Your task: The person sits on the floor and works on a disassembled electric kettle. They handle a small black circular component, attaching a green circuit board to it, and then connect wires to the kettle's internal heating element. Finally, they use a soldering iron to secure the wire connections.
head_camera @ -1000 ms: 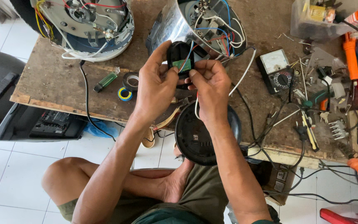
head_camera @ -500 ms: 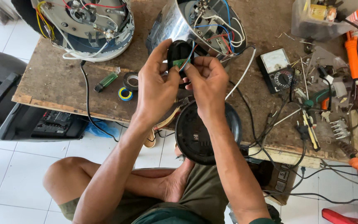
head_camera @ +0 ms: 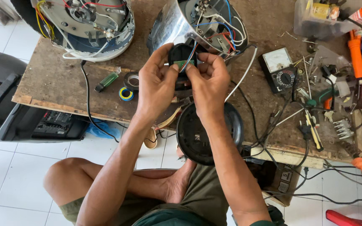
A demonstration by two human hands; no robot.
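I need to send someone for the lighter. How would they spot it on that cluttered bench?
Start at the wooden bench, left part, below the opened round appliance. Beside the black cable lies the lighter, left of two tape rolls. It alone is a slim, translucent green stick with a metal top.

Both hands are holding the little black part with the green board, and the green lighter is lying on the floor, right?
Not quite. In the head view, both hands hold the black part, but the green lighter lies on the wooden table, not the floor.
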